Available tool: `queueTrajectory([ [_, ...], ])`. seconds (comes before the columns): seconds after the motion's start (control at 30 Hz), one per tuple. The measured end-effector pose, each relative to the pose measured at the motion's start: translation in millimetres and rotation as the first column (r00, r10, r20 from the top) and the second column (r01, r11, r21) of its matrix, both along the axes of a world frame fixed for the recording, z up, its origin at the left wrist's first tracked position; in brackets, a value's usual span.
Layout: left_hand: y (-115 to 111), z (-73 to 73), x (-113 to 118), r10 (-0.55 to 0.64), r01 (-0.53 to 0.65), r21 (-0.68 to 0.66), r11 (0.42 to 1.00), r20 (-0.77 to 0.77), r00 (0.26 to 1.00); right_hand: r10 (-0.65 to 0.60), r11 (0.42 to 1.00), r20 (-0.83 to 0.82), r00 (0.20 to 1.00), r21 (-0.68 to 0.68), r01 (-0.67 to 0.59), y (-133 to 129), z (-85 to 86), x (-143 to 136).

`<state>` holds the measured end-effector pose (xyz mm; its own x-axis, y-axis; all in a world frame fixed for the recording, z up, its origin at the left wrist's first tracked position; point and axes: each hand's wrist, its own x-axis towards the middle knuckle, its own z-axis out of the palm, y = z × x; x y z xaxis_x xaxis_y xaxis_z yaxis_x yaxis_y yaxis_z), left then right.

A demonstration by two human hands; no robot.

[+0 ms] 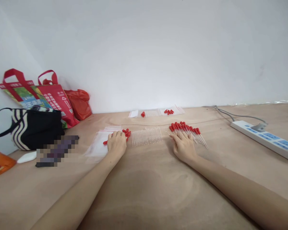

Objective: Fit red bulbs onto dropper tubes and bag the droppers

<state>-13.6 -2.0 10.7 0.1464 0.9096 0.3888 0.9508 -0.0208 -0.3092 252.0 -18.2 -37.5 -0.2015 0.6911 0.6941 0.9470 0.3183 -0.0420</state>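
My left hand [116,143] is curled down at the small pile of red rubber bulbs [127,132], its fingertips hidden; whether a bulb is in them I cannot make out. Under and beside it lie clear zip bags [97,143]. A row of thin clear tubes [146,136] lies side by side between my hands. My right hand [183,147] is closed, with the tip of a thin clear tube [168,133] poking out by the thumb and forefinger. Just beyond its fingers several droppers with red bulbs [184,127] lie fanned out, partly covered by the hand.
Near the wall lie another zip bag [179,110], more red bulbs [168,111] and more tubes [152,113]. A white power strip [266,138] with a grey cable stands at right. At left are shopping bags [57,100], a black bag [38,129] and an orange packet [0,163].
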Motion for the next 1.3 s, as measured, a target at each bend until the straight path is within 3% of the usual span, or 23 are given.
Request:
queueTrajectory([
  [0.37,1.4,-2.9,0.9,0.001,-0.001,0.000,1.000,0.024,1.000,0.036,0.996,-0.013,0.999,-0.080,-0.037,-4.4,3.3,0.0],
  [0.5,2.4,-0.2,0.8,-0.044,0.042,0.044,0.998,0.035,0.998,0.051,0.993,-0.032,0.998,-0.101,-0.054,-4.2,3.1,0.8],
  [0.6,0.8,0.5,5.9,-0.157,0.145,0.116,0.983,0.103,0.982,0.097,0.988,-0.072,0.993,-0.116,-0.105,-2.9,2.2,0.9],
  [0.67,-3.9,-2.9,14.9,-0.303,0.274,0.157,0.949,0.210,0.930,0.153,0.977,-0.113,0.982,-0.135,-0.168,-2.5,2.7,0.4],
  [0.73,-11.2,-10.4,28.1,-0.442,0.408,0.169,0.897,0.360,0.822,0.221,0.957,-0.149,0.964,-0.158,-0.244,-3.2,4.1,-0.4],
  [0.83,-22.4,-24.7,49.7,-0.498,0.549,0.094,0.830,0.569,0.654,0.311,0.925,-0.154,0.938,-0.179,-0.336,-5.7,7.0,-1.7],
  [0.93,-27.8,-33.6,63.4,-0.511,0.637,0.067,0.768,0.662,0.548,0.369,0.904,-0.099,0.924,-0.191,-0.382,-8.2,9.2,-2.6],
  [1.03,-27.0,-34.2,67.0,-0.551,0.671,0.097,0.735,0.663,0.507,0.384,0.902,-0.060,0.922,-0.191,-0.388,-9.4,10.2,-3.0],
  [1.17,-24.9,-30.6,66.4,-0.595,0.703,0.103,0.704,0.626,0.504,0.384,0.903,-0.045,0.922,-0.190,-0.385,-9.6,10.7,-2.5],
  [1.3,-25.2,-29.2,66.8,-0.591,0.702,0.116,0.703,0.644,0.485,0.413,0.889,-0.036,0.910,-0.203,-0.411,-9.2,10.7,-2.0],
])
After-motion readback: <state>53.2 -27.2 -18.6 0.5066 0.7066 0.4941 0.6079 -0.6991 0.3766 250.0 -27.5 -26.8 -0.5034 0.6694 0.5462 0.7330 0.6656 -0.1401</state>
